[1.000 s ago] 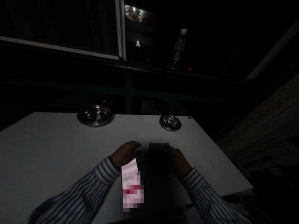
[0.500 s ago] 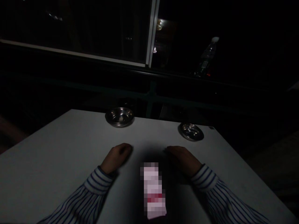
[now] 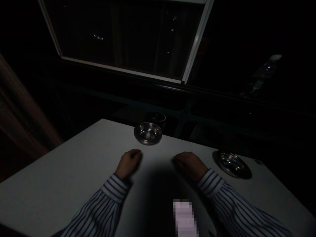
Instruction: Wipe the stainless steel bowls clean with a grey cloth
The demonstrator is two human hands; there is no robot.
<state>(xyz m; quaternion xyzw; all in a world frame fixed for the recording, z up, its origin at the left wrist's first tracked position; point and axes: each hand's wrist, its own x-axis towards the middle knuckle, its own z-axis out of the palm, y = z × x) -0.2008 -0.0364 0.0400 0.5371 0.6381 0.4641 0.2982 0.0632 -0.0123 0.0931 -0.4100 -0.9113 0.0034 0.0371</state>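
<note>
- Table (image 3: 74,171): white.
- Right bowl (image 3: 233,166): metal, near far edge.
- Left bowl (image 3: 148,141): likewise.
- Right hand (image 3: 191,164): curled, left of right bowl; closure indeterminable.
- Left hand (image 3: 127,163): curled, nearest left bowl; closure indeterminable.
- Screen (image 3: 185,219): lit, pixelated, below right hand.

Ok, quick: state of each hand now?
Left hand: loosely closed, no held object visible.
Right hand: underside hidden in shadow; open or closed cannot be told.

A shiny metal bowl (image 3: 155,134) and a second bowl (image 3: 232,164) sit upright, well apart, on the table (image 3: 81,164).
</note>
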